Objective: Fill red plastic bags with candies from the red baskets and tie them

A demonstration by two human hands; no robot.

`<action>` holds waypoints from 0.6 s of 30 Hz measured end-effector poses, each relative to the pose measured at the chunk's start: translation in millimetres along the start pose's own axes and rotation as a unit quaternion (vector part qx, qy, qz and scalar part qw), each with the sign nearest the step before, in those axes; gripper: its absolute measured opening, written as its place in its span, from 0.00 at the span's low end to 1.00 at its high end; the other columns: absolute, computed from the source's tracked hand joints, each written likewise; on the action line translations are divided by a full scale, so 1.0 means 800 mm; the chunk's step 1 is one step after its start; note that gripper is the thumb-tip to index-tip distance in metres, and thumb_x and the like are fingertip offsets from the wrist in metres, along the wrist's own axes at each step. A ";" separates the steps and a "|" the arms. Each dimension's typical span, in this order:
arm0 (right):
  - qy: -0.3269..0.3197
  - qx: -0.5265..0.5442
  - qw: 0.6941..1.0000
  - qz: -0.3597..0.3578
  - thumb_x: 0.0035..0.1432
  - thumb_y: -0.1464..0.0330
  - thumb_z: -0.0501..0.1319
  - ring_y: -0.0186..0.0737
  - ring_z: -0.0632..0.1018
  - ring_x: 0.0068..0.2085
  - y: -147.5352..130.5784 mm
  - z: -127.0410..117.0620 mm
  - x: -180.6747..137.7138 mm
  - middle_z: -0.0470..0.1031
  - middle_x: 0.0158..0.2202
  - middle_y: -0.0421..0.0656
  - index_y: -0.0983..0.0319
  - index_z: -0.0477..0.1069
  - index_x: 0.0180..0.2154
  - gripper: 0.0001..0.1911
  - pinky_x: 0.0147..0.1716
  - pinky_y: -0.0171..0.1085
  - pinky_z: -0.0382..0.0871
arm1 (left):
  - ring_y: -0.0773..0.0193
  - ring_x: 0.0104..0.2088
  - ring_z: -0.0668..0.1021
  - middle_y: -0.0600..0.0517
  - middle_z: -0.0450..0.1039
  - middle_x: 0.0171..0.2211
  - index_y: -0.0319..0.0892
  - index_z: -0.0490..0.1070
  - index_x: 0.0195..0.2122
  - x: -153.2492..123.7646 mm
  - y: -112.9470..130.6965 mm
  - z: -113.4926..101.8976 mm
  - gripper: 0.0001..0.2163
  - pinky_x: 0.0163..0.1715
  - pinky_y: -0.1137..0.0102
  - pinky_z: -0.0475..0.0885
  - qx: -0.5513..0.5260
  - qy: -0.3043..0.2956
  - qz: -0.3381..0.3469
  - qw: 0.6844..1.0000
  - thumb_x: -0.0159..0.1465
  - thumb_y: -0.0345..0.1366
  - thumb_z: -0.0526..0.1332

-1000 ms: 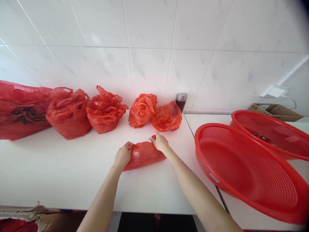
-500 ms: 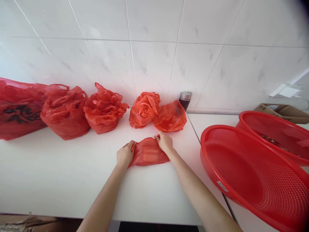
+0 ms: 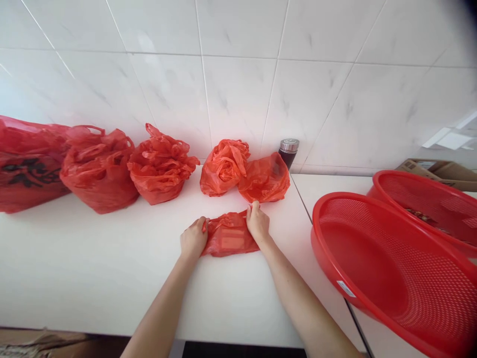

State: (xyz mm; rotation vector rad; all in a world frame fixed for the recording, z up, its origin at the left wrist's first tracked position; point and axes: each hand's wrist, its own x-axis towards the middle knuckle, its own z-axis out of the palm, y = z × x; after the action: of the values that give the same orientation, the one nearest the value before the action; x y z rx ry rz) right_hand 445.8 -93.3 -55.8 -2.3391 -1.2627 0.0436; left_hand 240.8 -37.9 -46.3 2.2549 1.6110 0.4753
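A thin red plastic bag lies on the white table in front of me, with pale rectangular shapes showing through its film. My left hand is closed on the bag's left edge. On the opposite side, my right hand pinches the upper right corner, fingertips together. The film between the two hands is gathered and wrinkled along the top. Just beyond my right hand sits an open red bag, leaning against a crumpled red bag.
Several full red bags line the wall on the left. A dark flask with a silver lid stands at the back. Two red mesh baskets occupy the right side, near an open cardboard box. A seam divides the table tops.
The bag's top edge, smoother before, is now bunched and creased. My right hand has shifted slightly right. My left hand stays about where it was. The camera view has moved slightly.
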 end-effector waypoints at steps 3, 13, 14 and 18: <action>0.025 0.025 0.999 0.030 0.69 0.67 0.42 0.43 0.76 0.33 0.005 -0.002 -0.003 0.76 0.34 0.48 0.65 0.59 0.46 0.12 0.28 0.36 0.57 | 0.61 0.28 0.72 0.50 0.74 0.30 0.46 0.67 0.31 -0.024 -0.001 -0.009 0.16 0.29 0.70 0.61 -0.062 0.007 0.002 0.998 0.68 0.44 0.44; 0.024 0.190 0.981 0.014 0.69 0.60 0.37 0.43 0.76 0.30 -0.016 -0.033 -0.047 0.74 0.30 0.42 0.59 0.57 0.43 0.15 0.27 0.36 0.59 | 0.66 0.24 0.63 0.56 0.57 0.20 0.44 0.59 0.23 -0.121 0.014 -0.089 0.19 0.25 0.73 0.61 -0.312 0.019 -0.033 0.949 0.68 0.49 0.46; 0.016 0.210 0.978 0.006 0.69 0.59 0.36 0.43 0.76 0.29 -0.020 -0.038 -0.059 0.74 0.29 0.40 0.58 0.56 0.43 0.16 0.27 0.36 0.60 | 0.66 0.24 0.63 0.56 0.58 0.21 0.44 0.60 0.24 -0.127 0.016 -0.099 0.19 0.26 0.73 0.62 -0.325 0.021 -0.036 0.945 0.67 0.49 0.47; -0.033 0.274 0.960 -0.032 0.66 0.53 0.45 0.40 0.75 0.27 -0.026 -0.046 -0.104 0.72 0.27 0.35 0.55 0.56 0.39 0.13 0.26 0.34 0.62 | 0.66 0.25 0.65 0.56 0.60 0.21 0.44 0.60 0.23 -0.150 0.017 -0.116 0.18 0.28 0.71 0.63 -0.322 0.017 -0.007 0.947 0.67 0.48 0.49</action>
State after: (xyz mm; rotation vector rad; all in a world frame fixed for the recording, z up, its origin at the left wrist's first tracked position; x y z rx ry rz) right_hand 391.1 -164.9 -30.3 -1.8296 -1.1711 0.4021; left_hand 173.8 -149.4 32.8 1.7421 1.2381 0.8905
